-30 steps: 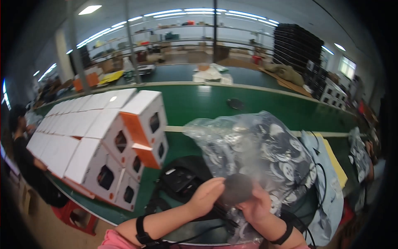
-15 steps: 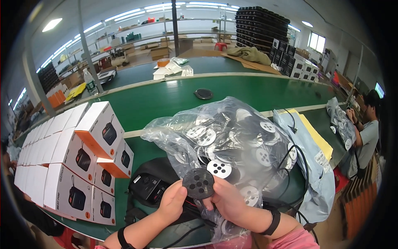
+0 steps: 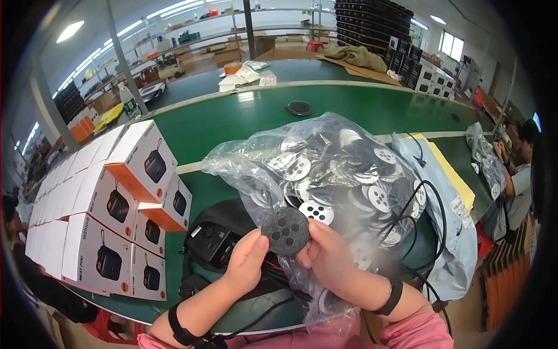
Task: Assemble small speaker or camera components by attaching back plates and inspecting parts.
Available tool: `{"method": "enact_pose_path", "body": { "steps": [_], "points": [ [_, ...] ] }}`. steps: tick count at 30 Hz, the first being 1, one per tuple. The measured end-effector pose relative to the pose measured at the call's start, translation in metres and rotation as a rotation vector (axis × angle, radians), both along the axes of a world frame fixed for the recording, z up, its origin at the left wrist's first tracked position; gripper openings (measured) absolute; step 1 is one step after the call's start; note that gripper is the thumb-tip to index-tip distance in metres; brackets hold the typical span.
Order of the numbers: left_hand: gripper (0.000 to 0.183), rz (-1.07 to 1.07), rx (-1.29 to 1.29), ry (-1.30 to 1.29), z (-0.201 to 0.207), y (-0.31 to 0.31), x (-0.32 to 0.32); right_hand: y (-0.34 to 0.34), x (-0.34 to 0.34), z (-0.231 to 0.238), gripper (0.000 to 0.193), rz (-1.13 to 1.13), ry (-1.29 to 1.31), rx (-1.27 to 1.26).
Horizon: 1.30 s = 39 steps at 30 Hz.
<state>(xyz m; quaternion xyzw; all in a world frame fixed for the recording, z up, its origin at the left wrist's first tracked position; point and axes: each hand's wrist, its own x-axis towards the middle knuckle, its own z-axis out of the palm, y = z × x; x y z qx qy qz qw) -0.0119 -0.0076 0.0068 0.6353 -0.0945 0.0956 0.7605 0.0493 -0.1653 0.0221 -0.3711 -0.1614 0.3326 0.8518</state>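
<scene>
Across the room, the long green counter (image 3: pixel 244 116) is curving from wall to wall, carrying everything the person is working over. Along its left side, a stack of white and orange boxes (image 3: pixel 104 203) is standing in rows, each printed with a small dark device. Just right of the middle, a large clear plastic bag (image 3: pixel 331 168) is bulging with round black and white discs, its lower edge draping over the person's right forearm. Beside it to the right, a pale blue bag (image 3: pixel 459 250) is lying flat with a yellow sheet on top, and black cables are looping across both. Farther right, another person (image 3: pixel 517 180) is sitting at the counter's end with a bag of their own. Below the clear bag, a black device (image 3: pixel 212 241) is lying on a dark pouch near the counter's front edge. Just above it, the left hand (image 3: pixel 247 262) is pinching the left rim of a round black disc (image 3: pixel 285 231) with its thumb, while the right hand (image 3: pixel 331 256) is gripping the right rim with its fingers closed on it. That disc, pierced with several holes, is being held upright in front of the clear bag, between both hands. A dark band is circling each wrist.
</scene>
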Motion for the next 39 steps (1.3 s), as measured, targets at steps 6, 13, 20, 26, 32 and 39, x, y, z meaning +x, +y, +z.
{"method": "enact_pose_path", "body": {
  "steps": [6,13,20,26,32,39],
  "points": [
    [0.045,-0.017,-0.044,0.028,-0.0031,0.0021,-0.0005,-0.0012,-0.0004,-0.0009,0.027,-0.037,0.083,0.044],
    [0.041,0.022,-0.017,-0.053,-0.0014,-0.0011,0.0009,-0.0012,-0.0016,0.0018,0.023,-0.062,0.086,0.014],
    [0.038,0.054,0.021,-0.048,0.0001,-0.0012,0.0009,-0.0018,-0.0008,0.0035,0.022,-0.038,0.088,-0.003],
    [0.034,0.106,0.080,-0.059,-0.0029,-0.0011,-0.0008,-0.0018,-0.0033,0.0001,0.016,-0.068,0.054,-0.082],
    [0.036,0.086,-0.107,-0.041,-0.0035,-0.0030,-0.0017,0.0024,-0.0046,-0.0001,0.018,-0.113,0.080,-0.148],
    [0.037,0.091,-0.156,-0.037,-0.0018,-0.0054,-0.0014,0.0052,-0.0049,-0.0025,0.021,-0.073,0.094,-0.059]
  ]
}}
